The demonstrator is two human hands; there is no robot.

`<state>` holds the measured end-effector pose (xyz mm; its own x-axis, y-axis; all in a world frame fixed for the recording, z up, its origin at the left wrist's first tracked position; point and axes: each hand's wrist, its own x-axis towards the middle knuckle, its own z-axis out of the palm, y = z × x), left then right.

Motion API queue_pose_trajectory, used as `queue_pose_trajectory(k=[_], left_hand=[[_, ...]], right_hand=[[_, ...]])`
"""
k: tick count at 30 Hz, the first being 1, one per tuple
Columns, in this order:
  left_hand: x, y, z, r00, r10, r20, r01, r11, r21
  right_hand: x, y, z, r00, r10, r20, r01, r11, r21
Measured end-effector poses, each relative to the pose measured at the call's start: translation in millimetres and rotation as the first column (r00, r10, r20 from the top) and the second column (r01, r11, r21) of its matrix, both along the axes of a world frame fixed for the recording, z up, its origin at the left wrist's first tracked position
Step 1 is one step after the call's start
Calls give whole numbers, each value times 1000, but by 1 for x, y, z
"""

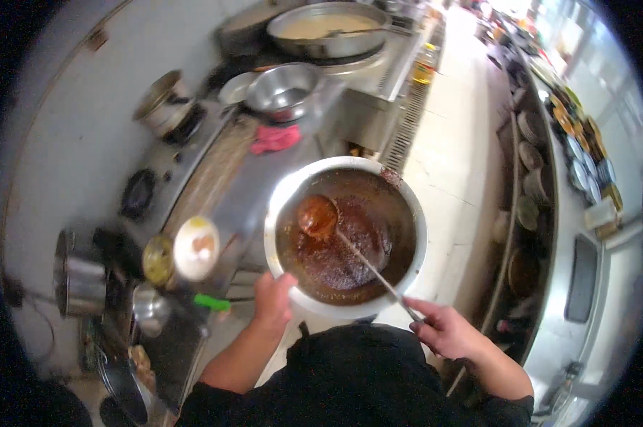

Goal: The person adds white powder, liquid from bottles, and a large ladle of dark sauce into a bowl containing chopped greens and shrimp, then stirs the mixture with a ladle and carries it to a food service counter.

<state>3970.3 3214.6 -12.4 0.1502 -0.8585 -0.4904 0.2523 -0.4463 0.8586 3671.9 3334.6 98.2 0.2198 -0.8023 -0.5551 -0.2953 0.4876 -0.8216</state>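
A large round metal pot (416, 243) with a wide pale rim is right in front of me, dark reddish-brown oily sauce (361, 261) covering its bottom. My left hand (274, 299) grips the rim at the lower left. In my right hand (441, 328), at the pot's lower right, is the handle of a metal ladle (319, 216). The ladle's bowl, full of red-brown sauce, is over the left part of the pot's inside. Whether it touches the sauce below I cannot tell.
A steel counter (236, 197) on the left bears a white plate (196, 248), a pink cloth (275, 139) and a steel bowl (283, 91). A wide pan (327, 45) stands beyond. An oil bottle (424, 64) stands near the floor grate (405, 128). Shelves with dishes line the right.
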Motion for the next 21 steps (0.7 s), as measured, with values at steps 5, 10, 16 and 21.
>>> queue_pose_trajectory(k=[5, 10, 16, 21], left_hand=[[-165, -69, 6, 971, -230, -66, 233, 971, 50], [-299, -159, 10, 919, -380, -107, 391, 912, 119], [-472, -275, -9, 820, -570, -55, 573, 816, 79], [-621, -381, 26, 667, -745, -4, 743, 664, 78]], right_hand=[[-125, -17, 6, 958, -261, -114, 272, 957, 97], [-220, -67, -2, 881, -452, -141, 462, 886, 49], [-353, -142, -6, 757, -651, -50, 650, 743, 163], [-449, -223, -9, 602, -797, 59, 766, 596, 242]])
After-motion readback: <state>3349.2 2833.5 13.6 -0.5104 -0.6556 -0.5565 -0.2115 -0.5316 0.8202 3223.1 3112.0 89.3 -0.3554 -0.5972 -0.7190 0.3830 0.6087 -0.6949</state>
